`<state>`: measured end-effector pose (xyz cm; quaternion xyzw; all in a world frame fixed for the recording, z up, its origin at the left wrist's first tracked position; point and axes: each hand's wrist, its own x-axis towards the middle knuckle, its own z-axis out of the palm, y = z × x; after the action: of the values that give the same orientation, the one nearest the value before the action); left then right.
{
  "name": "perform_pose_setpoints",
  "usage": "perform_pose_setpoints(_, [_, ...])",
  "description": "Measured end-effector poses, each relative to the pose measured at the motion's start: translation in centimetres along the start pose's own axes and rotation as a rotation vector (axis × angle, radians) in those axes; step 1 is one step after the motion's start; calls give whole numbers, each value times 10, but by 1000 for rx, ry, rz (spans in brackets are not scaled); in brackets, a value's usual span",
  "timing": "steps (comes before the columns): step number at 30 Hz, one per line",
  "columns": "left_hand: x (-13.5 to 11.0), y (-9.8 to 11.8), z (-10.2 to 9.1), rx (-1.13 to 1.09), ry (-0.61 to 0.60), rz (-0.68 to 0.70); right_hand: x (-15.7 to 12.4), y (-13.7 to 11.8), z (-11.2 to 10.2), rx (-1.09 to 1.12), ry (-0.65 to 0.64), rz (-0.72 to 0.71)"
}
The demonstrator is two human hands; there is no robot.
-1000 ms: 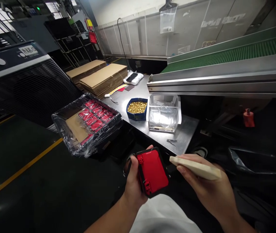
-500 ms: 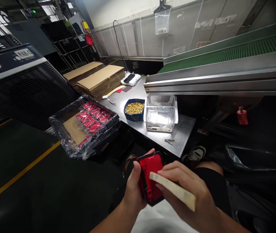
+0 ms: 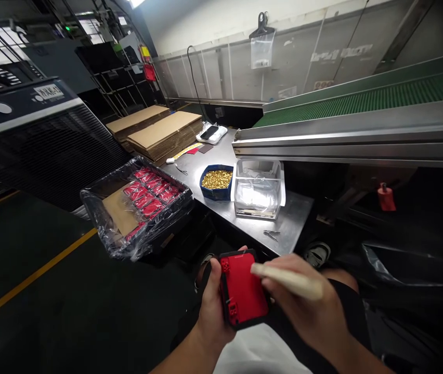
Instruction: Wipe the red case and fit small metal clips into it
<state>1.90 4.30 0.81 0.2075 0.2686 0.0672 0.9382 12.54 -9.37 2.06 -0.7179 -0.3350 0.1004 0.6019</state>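
My left hand grips a red plastic part with a black border by its left edge, with the thumb along that side. The part's flat red face points up towards me, and two small moulded fittings show near its left edge. In my right hand is a cream-coloured flat strip, pinched between thumb and fingers. Its tip is over the upper right of the red face; I cannot tell whether it touches. Motion blurs the right hand and the strip somewhat.
A plastic-lined crate holds several wrapped red parts. On the metal table stand a blue tub of gold-coloured pieces, a clear bin with plastic bags, small pliers and stacked cardboard. A green conveyor slopes up right.
The red part has turned flatter, so more of its red face shows. My right hand has shifted up and right with the strip, now seen more edge-on. The camera view has tilted slightly.
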Motion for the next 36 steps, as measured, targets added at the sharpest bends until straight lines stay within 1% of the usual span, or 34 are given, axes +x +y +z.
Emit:
perform_pose_setpoints(1, [0, 1, 0, -14, -18, -14, 7, 14, -6, -17, 114, 136])
perform_pose_setpoints(3, [-1, 1, -2, -42, -63, -37, 26, 51, -20, -122, 346, 379])
perform_pose_setpoints(4, [-1, 1, -3, -52, -75, -41, 37, 73, -28, -212, 405, 455])
perform_pose_setpoints(5, [-2, 1, -4, -57, -79, -37, 47, 96, -35, -313, 420, 500])
perform_pose_setpoints(6, [-3, 1, -5, -55, -77, -29, 57, 118, -41, -366, 426, 525])
perform_pose_setpoints(8, [-5, 1, -5, -41, -71, -7, 74, 155, -50, -427, 387, 547])
perform_pose_setpoints(10, [-8, 2, -4, -28, -72, 15, 85, 179, -55, -461, 321, 553])
perform_pose_setpoints(12, [-10, 3, -3, -24, -85, 34, 93, 193, -57, -501, 251, 550])
perform_pose_setpoints(14, [-12, 3, -2, -22, -107, 48, 100, 200, -58, -544, 206, 541])
perform_pose_setpoints(17, [-12, 3, -4, -10, -138, 63, 112, 203, -58, -590, 213, 529])
perform_pose_setpoints(19, [-13, 4, -7, 48, -134, 80, 118, 198, -56, -586, 248, 529])
perform_pose_setpoints(20, [-13, 5, -8, 131, -123, 112, 118, 192, -55, -571, 269, 528])
perform_pose_setpoints(21, [-14, 7, -10, 264, -106, 176, 117, 183, -52, -545, 285, 525])
perform_pose_setpoints(23, [-16, 13, -12, 624, -76, 365, 105, 155, -44, -453, 269, 506])
perform_pose_setpoints(24, [-17, 16, -13, 797, -70, 461, 95, 136, -38, -392, 226, 490])
perform_pose_setpoints(26, [-18, 21, -13, 1036, -81, 598, 68, 93, -24, -222, 56, 441])
perform_pose_setpoints(27, [-18, 23, -14, 1107, -98, 638, 53, 71, -18, -115, -60, 408])
perform_pose_setpoints(28, [-17, 24, -13, 1159, -118, 669, 39, 51, -12, 69, -178, 350])
perform_pose_setpoints(29, [-16, 25, -13, 1203, -139, 701, 27, 33, -7, 192, -264, 286])
perform_pose_setpoints(30, [-15, 26, -12, 1243, -163, 728, 17, 18, -3, 274, -315, 239])
perform_pose_setpoints(31, [-14, 27, -12, 1272, -185, 749, 9, 7, -1, 332, -348, 205])
perform_pose_setpoints(33, [-13, 28, -10, 1306, -222, 771, 2, -5, 1, 357, -372, 192])
perform_pose_setpoints(36, [-13, 29, -10, 1344, -253, 780, 2, -7, -1, 372, -401, 221])
